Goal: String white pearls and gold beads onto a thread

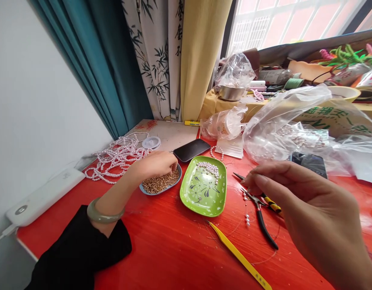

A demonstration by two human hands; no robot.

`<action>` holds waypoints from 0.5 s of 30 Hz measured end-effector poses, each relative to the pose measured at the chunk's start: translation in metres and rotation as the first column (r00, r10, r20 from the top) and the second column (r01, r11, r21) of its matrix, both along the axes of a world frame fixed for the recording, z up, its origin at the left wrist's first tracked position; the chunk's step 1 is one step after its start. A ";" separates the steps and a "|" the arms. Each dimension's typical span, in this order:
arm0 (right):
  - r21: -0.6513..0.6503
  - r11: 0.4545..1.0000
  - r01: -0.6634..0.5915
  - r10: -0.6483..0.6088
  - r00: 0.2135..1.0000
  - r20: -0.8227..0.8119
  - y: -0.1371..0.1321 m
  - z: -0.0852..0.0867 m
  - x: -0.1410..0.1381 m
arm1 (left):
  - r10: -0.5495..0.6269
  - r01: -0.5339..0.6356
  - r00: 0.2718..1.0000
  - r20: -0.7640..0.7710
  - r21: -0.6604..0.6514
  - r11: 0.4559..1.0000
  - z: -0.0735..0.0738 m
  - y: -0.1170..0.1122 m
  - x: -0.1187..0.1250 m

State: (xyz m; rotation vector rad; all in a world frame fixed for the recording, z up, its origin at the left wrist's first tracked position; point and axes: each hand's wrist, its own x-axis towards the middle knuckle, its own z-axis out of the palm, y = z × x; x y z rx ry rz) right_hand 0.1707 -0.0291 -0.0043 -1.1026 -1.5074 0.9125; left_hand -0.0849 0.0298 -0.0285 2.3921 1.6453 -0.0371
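My left hand [157, 164] reaches into a small blue dish [160, 185] full of tiny gold beads, fingers curled together over them; what they pinch is hidden. A pale jade bangle [103, 214] sits on that wrist. My right hand [297, 201] is raised over the red table [173, 249], fingertips pinched on a thin clear thread with a few small pearls [247, 209] hanging from it. A green dish [204, 186] with a patch of white pearls lies between the hands.
Black-handled pliers [261, 217] and yellow tweezers [240, 257] lie below my right hand. Strings of pearls [119, 155] pile at the left, by a white power bank [42, 197]. A dark phone [192, 150], plastic bags [282, 129] and clutter fill the back.
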 end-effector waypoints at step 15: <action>0.020 0.999 -0.025 0.025 1.000 0.014 0.000 0.001 0.001 | -0.096 0.095 0.995 -0.012 0.333 0.938 -0.040 0.006 0.059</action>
